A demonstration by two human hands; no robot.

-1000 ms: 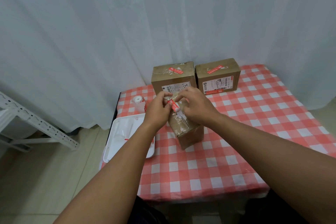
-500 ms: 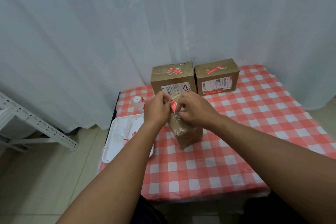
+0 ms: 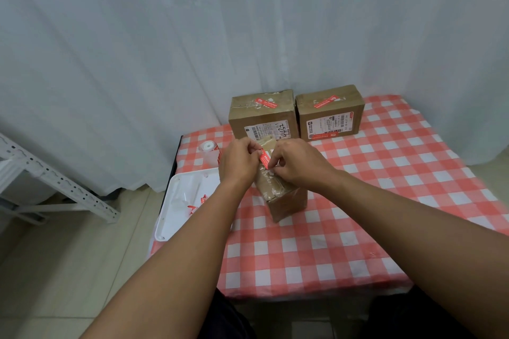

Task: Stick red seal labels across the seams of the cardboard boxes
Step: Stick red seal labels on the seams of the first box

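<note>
Both forearms reach forward and converge; the left hand (image 3: 239,163) and right hand (image 3: 298,164) meet, fingertips curled, pinching.

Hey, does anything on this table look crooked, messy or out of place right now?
The near box sits turned at an angle to the tablecloth checks, unlike the two squared-up boxes behind it. The white tray hangs over the table's left edge, with red scraps lying in it. The red label, pinched by both hands, is not yet laid flat.

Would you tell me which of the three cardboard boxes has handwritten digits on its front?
The back-left box, behind the hands: black handwritten digits beside its shipping label. The back-right box shows only print; the near box shows none.
</note>
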